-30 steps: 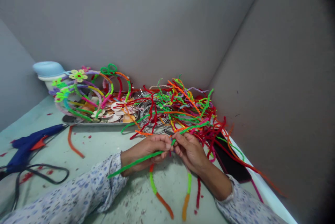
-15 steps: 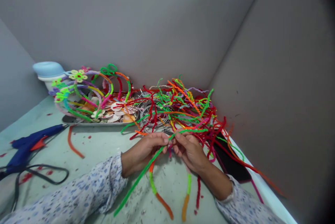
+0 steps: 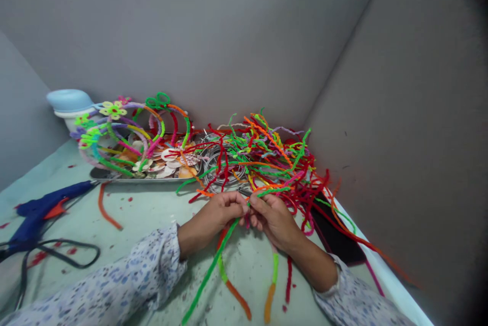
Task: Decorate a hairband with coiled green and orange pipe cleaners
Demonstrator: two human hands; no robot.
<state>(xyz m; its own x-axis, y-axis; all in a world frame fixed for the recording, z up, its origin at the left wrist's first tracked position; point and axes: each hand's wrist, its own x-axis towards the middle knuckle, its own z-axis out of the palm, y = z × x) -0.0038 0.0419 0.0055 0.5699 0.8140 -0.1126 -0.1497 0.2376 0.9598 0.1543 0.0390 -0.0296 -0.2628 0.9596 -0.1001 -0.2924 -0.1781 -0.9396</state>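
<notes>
My left hand [image 3: 215,216] and my right hand [image 3: 272,219] meet fingertip to fingertip in front of a tangled pile of coloured pipe cleaners [image 3: 274,160]. Both are closed in a pinch on a long green pipe cleaner [image 3: 208,275], whose free end slants down toward the lower left. Beneath my hands hangs a curved piece wrapped in green and orange [image 3: 234,288]; which fingers hold it I cannot tell. Its two ends point toward me.
A metal tray [image 3: 114,176] at the back left carries finished wrapped headbands [image 3: 125,130] and shell-like pieces. A blue glue gun [image 3: 41,209] with a black cord lies at far left. A loose orange piece [image 3: 107,209], a pale blue bowl [image 3: 68,99] and grey walls surround the table.
The green pipe cleaner's free end has swung from pointing left to slanting steeply down toward me. My hands stayed together near the pile.
</notes>
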